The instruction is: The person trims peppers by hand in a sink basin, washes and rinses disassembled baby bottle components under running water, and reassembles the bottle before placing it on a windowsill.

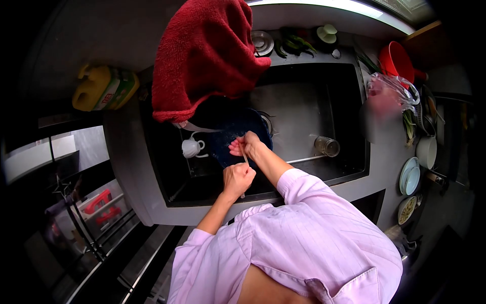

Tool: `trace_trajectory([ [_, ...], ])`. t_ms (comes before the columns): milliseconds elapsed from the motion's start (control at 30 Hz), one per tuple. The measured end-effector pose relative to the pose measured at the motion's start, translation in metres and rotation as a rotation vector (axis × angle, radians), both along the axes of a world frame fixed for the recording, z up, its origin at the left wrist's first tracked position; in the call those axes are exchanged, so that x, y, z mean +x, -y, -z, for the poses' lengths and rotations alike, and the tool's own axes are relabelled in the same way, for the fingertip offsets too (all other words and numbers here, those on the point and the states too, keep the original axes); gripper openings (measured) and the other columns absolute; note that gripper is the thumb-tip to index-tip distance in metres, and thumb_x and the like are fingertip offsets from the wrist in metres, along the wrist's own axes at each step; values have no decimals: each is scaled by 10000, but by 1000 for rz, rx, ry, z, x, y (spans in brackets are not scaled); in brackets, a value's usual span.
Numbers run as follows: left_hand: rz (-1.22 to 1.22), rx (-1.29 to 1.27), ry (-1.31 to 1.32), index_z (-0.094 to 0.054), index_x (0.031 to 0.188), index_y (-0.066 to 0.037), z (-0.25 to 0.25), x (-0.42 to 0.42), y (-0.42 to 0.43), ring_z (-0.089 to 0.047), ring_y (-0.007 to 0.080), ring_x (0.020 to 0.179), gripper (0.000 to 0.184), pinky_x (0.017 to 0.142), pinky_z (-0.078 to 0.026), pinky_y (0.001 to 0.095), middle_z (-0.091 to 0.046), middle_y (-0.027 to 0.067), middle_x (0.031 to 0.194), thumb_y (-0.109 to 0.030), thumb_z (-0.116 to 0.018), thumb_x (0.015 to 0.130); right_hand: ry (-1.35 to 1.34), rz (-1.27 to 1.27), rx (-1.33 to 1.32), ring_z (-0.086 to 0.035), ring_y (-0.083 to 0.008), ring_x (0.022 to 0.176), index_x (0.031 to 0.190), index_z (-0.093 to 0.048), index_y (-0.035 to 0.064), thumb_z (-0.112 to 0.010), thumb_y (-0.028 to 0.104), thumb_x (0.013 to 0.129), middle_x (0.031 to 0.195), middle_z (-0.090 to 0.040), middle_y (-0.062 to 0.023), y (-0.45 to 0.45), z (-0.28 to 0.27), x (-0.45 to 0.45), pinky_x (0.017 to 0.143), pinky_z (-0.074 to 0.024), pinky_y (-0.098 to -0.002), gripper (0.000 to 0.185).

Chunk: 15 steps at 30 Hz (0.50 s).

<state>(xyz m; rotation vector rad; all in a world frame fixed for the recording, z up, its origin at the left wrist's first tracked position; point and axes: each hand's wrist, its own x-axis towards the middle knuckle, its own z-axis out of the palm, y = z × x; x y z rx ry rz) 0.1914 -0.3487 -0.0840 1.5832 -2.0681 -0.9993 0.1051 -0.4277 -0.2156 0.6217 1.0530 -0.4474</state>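
My left hand (239,180) is closed in a fist round a thin, light-coloured stick (245,155). Its upper end reaches my right hand (247,145), which is palm up with the fingers loosely stretched out. Both hands are over a dark blue basin (263,133) in the sink, where water appears to splash. A white cup (192,147) with a handle lies left of the basin. Further right, a clear glass (327,146) rests on its side in the steel sink (298,111).
A red towel (207,55) hangs over the sink's back left. A yellow jug (105,88) stands at left. Green peppers (293,43) lie along the back ledge. At right are a red bowl (396,61), a plastic bag (387,93), pale bowls (410,176) and a food dish (406,210).
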Motion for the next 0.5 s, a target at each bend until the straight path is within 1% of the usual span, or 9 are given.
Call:
trace_trajectory([
  [67,14,12,-21,-432,509,1,-5,0,-1,-502,320,452,231,432,-368,399,-484,175,523,-131,-529,672,-20,19,21,-584,-332,723,782,-482,-14,-394,128,870,724,-535,-134,3,3,0,728,-480,-548,189],
  [100,12,12,-20,-432,509,1,-9,-1,-2,-502,320,452,231,432,-368,399,-484,175,523,-131,-529,672,-28,26,21,-587,-327,696,783,-483,-12,-395,129,872,711,-536,-128,4,3,-1,714,-488,-539,189],
  [167,45,36,20,-463,526,-9,-17,-1,-3,-536,342,496,194,447,-400,428,-532,176,559,-110,-538,674,-52,23,17,-588,-322,680,788,-483,-13,-392,131,873,700,-536,-125,6,2,-1,702,-492,-534,190],
  [300,42,39,4,-453,528,-10,-22,-1,-5,-530,338,487,191,439,-396,420,-522,170,548,-96,-536,677,-82,21,-2,-591,-307,640,798,-482,-4,-382,130,877,679,-542,-119,9,6,-2,672,-504,-521,185],
  [433,37,46,-7,-454,530,-9,-24,0,-9,-525,336,487,190,438,-393,421,-517,164,548,-93,-538,677,-108,37,-5,-591,-303,636,795,-480,6,-381,130,875,675,-544,-120,12,15,-2,678,-503,-524,178],
  [500,35,43,-14,-454,530,-8,-24,0,-9,-526,335,489,190,439,-394,421,-517,163,550,-94,-538,677,-95,36,-52,-597,-305,649,794,-477,21,-380,125,871,679,-547,-113,15,17,-2,665,-502,-523,162],
])
